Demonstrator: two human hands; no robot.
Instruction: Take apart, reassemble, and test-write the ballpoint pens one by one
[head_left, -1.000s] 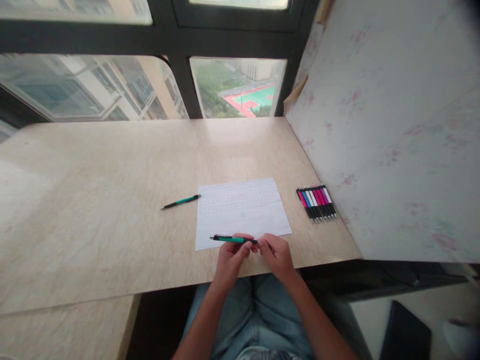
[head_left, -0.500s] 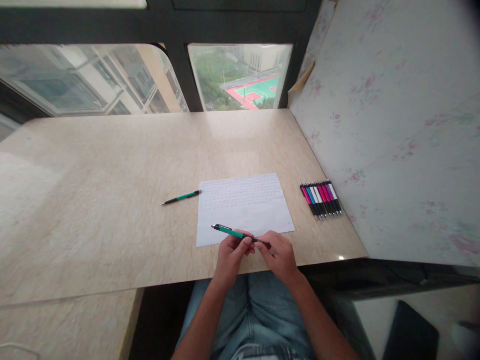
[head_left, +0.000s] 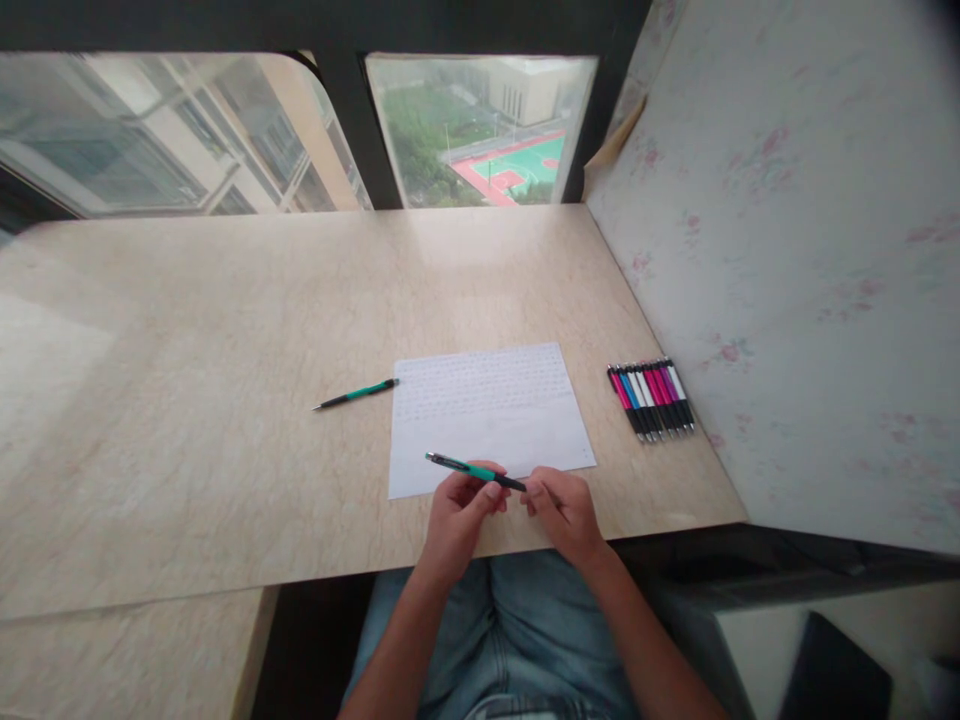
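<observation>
My left hand (head_left: 459,512) and my right hand (head_left: 564,510) hold a green-and-black pen (head_left: 469,469) between them over the near edge of the table. The left fingers pinch its middle, and the right fingers close on its dark right end. The pen's other end points left and slightly away, above the lower edge of a white sheet of paper (head_left: 487,410) with faint handwriting on its upper half. A second green-and-black pen (head_left: 357,394) lies on the table left of the sheet.
A row of several pens (head_left: 651,399) in pink, blue, white and purple lies right of the sheet, near a pale patterned wall (head_left: 787,250). The beige table (head_left: 187,400) runs to a window behind. My jeans show below the table edge.
The held pen has tilted, its left end rising away from me. Both hands stay in about the same spot; the view has tipped downward a little.
</observation>
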